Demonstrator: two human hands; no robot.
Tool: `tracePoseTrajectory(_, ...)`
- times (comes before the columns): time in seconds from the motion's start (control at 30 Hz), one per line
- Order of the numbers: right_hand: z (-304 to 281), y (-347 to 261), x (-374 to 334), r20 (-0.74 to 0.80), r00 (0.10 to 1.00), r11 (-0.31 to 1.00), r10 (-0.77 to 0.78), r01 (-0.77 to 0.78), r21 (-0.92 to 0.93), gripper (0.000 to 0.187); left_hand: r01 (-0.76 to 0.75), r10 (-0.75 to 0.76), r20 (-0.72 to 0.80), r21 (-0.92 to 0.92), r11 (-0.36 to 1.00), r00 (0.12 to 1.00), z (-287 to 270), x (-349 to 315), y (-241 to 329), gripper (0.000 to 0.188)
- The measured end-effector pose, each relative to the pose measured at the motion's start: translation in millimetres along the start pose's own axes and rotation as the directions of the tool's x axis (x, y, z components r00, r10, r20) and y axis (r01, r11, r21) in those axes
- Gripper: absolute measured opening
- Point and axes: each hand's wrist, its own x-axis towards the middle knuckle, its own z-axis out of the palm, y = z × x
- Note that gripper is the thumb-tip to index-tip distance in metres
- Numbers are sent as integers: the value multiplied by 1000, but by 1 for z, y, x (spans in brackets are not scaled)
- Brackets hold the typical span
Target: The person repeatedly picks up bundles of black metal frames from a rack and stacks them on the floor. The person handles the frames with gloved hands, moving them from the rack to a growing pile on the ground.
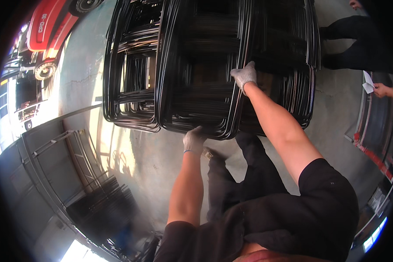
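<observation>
Black metal frames point(196, 94) with rounded corners, nested in a thick stack, fill the upper middle of a workshop view, directly in front of a worker in dark clothing. The worker's gloved right hand point(245, 76) grips the stack's right side partway up, the arm stretched forward. The gloved left hand point(193, 139) is at the stack's lower edge, left of its middle; its fingers are partly hidden, and how far they are closed cannot be told. Similar frames form a left-hand stack point(133, 98) and a right-hand stack point(299, 87), both close beside the middle one. The worker's dark trousers point(257, 161) show below, on a grey concrete floor point(157, 163). At upper right stand a co-worker's dark-clad legs point(356, 43); below them, another person's hand point(382, 90) holds a white paper point(368, 83) near the right edge. A red wheeled vehicle point(52, 26) is at upper left, near sunlit ground, while dark bars point(101, 207) lie piled beside a metal rack point(48, 183) at lower left
</observation>
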Motion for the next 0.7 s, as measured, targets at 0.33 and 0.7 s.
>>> tracePoseTrajectory(0.33, -7, 11, 18, 74, 997, 1000, -26, 27, -8, 79, 91, -115, -143, -167, 982, 983, 37, -33, 40, 31)
tracePoseTrajectory(0.7, -63, 101, -173, -36, 837, 837, -546, 543, -69, 64, 93, -74, -93, 215, 972, 993, -92, -201, -5, 70)
